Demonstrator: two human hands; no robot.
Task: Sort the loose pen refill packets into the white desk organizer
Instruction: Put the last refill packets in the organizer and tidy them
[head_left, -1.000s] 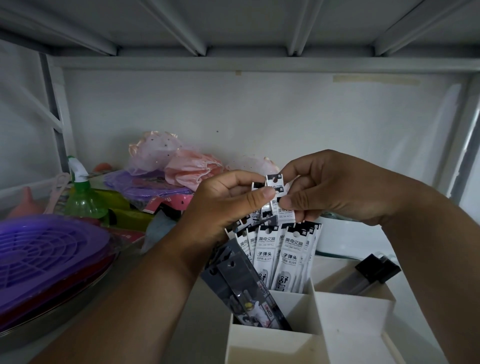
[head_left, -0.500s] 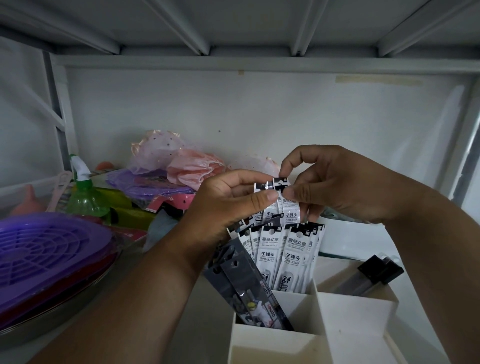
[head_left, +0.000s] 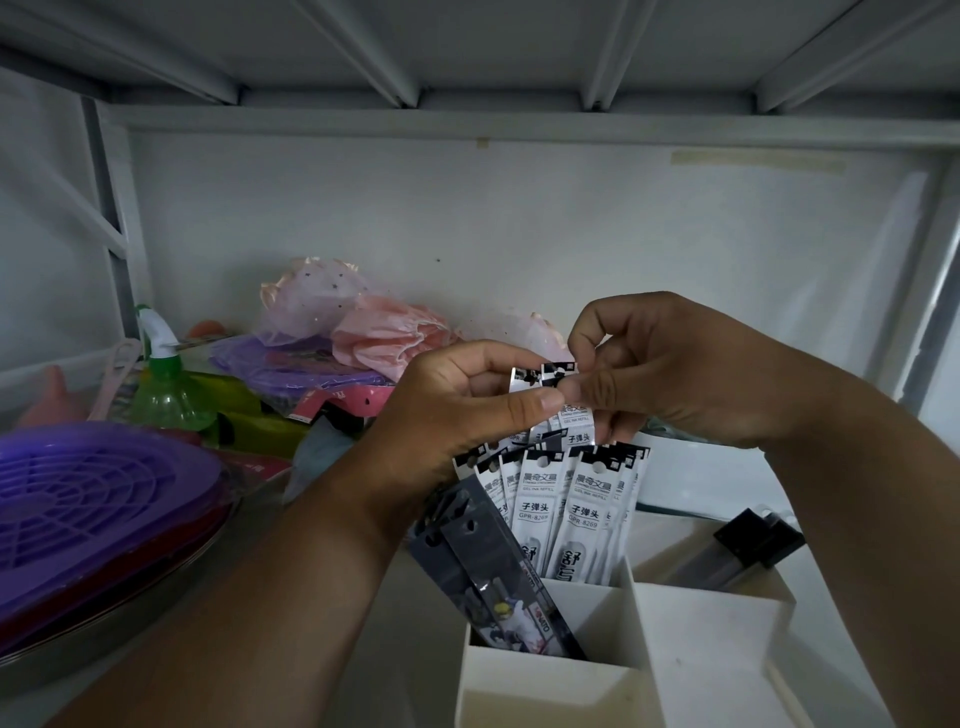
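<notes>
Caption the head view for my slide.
Both hands, left and right, pinch refill packets above the white desk organizer.

White refill packets (head_left: 566, 499) upright in white organizer's (head_left: 701, 654) rear compartment

Two bare forearms, no sleeves in view. Left hand (head_left: 467, 410) and right hand (head_left: 670, 369) bare: no gloves, rings, watch. Short trimmed nails.

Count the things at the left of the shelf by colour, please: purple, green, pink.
Purple: 2, grid lid and bag
Green: 1, spray bottle
Pink: 1, frilly cloth
Total: 4
</notes>
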